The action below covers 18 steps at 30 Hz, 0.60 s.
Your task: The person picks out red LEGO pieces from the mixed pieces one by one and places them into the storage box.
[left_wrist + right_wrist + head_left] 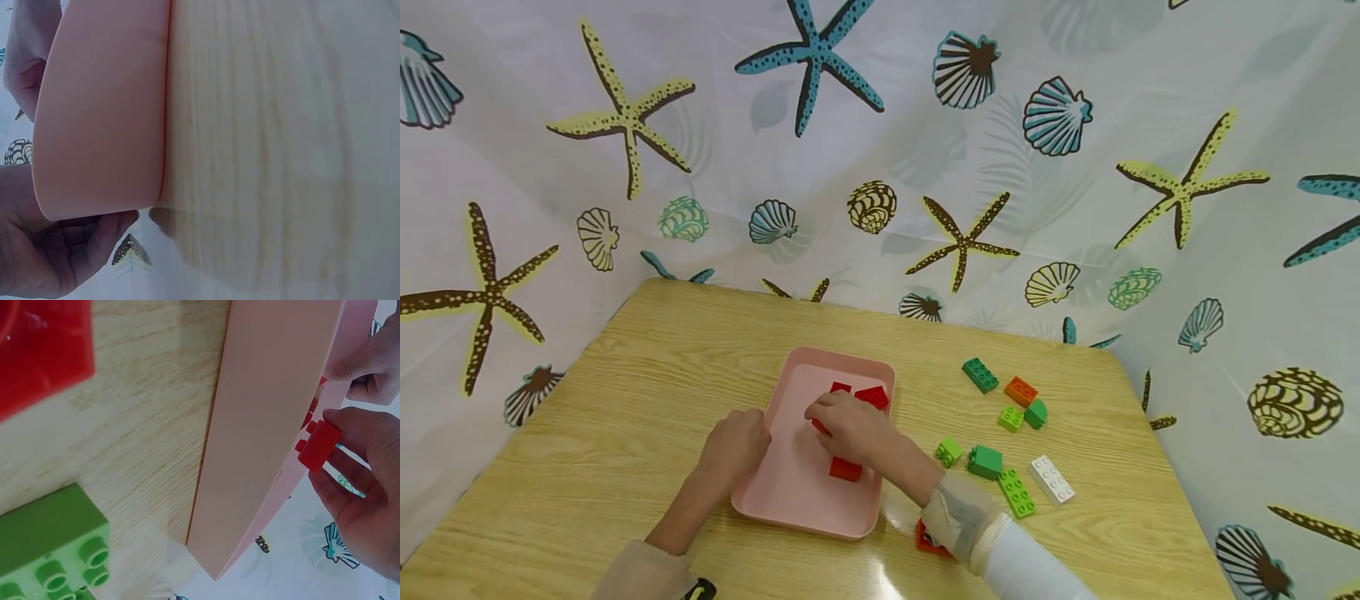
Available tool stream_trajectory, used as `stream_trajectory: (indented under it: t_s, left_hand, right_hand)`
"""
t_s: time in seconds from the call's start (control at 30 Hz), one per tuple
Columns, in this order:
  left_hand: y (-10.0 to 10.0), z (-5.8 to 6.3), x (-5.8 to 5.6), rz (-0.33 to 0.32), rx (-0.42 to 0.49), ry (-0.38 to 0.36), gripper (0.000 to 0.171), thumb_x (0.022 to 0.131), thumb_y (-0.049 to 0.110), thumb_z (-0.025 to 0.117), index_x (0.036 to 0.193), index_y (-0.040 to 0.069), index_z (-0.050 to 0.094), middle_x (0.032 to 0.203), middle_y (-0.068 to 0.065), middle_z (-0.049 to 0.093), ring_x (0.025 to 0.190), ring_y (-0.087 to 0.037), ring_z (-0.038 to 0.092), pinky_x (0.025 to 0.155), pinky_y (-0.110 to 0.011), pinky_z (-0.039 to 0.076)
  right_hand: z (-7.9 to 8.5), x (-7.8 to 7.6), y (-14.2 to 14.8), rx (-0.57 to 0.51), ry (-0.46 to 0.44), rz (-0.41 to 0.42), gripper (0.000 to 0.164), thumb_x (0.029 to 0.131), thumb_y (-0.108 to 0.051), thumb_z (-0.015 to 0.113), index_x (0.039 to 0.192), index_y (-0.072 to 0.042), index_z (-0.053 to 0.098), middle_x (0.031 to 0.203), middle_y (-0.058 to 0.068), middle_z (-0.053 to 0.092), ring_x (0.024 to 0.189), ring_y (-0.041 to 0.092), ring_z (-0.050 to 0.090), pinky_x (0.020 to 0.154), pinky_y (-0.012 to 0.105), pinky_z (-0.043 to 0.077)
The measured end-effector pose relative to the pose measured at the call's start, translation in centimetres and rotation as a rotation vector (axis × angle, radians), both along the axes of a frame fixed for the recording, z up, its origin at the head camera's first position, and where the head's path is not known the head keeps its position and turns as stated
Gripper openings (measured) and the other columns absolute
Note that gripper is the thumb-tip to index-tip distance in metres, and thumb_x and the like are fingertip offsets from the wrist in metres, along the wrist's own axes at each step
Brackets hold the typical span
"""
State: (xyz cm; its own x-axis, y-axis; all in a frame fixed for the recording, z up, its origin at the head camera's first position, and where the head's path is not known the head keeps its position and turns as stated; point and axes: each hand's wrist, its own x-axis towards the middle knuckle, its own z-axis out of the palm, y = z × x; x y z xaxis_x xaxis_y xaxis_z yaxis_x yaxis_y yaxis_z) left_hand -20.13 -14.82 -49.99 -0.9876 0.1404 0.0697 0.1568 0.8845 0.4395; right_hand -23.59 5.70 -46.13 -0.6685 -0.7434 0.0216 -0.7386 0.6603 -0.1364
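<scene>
A shallow pink tray (801, 510) lies on the wooden table. My left hand (737, 446) grips its left side, with the fingers curled at the wall in the left wrist view. Over the tray, my right hand (853, 427) pinches a red toy building brick (320, 445) between thumb and fingers, its studs pointing sideways. Inside the tray lie a red brick (872, 397) near the far right corner, a second red brick (846, 469) below my right hand and another red piece (840, 387), partly covered by that hand.
Right of the tray lie a dark green brick (980, 375), an orange brick (1021, 391), a white brick (1052, 480), a lime brick (1017, 493) and several other green pieces. A red brick (930, 542) is partly hidden by my right sleeve. A patterned curtain (880, 158) hangs behind the table.
</scene>
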Motion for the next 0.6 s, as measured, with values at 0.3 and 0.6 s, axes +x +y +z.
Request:
stream_trajectory:
  t_s: [0.3,0.6]
  left_hand:
    - [0.1,0.1,0.1,-0.001,-0.017,0.01,0.015,0.089,-0.001,0.062,0.074,-0.002,0.058,0.065,-0.015,0.058,0.055,-0.022,0.057,0.046,-0.039,0.047]
    - [0.1,0.4,0.1,0.003,-0.014,-0.006,0.015,0.09,0.0,0.061,0.076,-0.003,0.059,0.066,-0.015,0.058,0.055,-0.022,0.056,0.047,-0.039,0.047]
  right_hand:
    - [-0.7,0.1,0.0,-0.009,0.012,0.021,0.026,0.092,-0.017,0.072,0.117,-0.012,0.071,0.113,0.001,0.068,0.104,0.015,0.063,0.089,0.022,0.049]
    - [-1.1,0.2,0.1,0.02,0.021,0.01,0.024,0.093,-0.018,0.07,0.116,-0.014,0.072,0.113,0.0,0.068,0.104,0.015,0.063,0.09,0.023,0.049]
